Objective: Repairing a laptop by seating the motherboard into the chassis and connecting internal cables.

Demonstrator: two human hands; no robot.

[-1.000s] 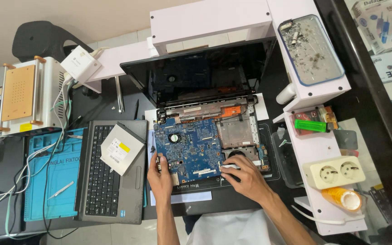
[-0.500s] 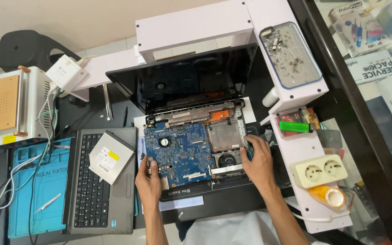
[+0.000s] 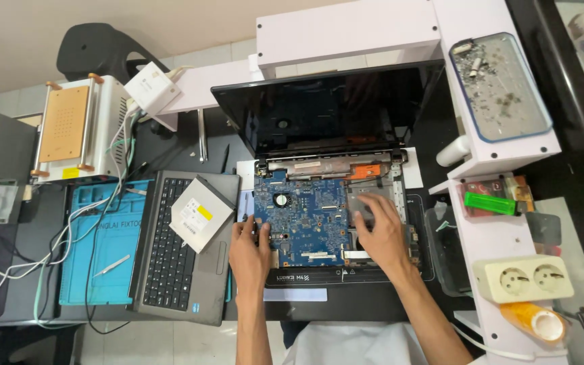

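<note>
An opened laptop lies in front of me with its blue motherboard (image 3: 305,216) bare and its dark screen (image 3: 332,111) tilted up behind. My left hand (image 3: 250,251) rests on the board's left edge, fingertips touching the lower left corner. Over on the right side of the chassis, my right hand (image 3: 380,233) lies flat with its fingers spread on the grey metal area beside the board. Neither hand holds a tool.
A grey keyboard panel (image 3: 170,270) with a silver optical drive (image 3: 201,213) on it lies at the left, on a blue work mat (image 3: 103,250). A white shelf (image 3: 495,236) at the right carries a parts tray (image 3: 501,88), a green lighter (image 3: 489,204), a socket strip (image 3: 523,278) and orange tape (image 3: 534,321).
My right hand has slid from the lower right of the board up onto the right side of the chassis. The left hand stays at the board's left edge. The view has shifted.
</note>
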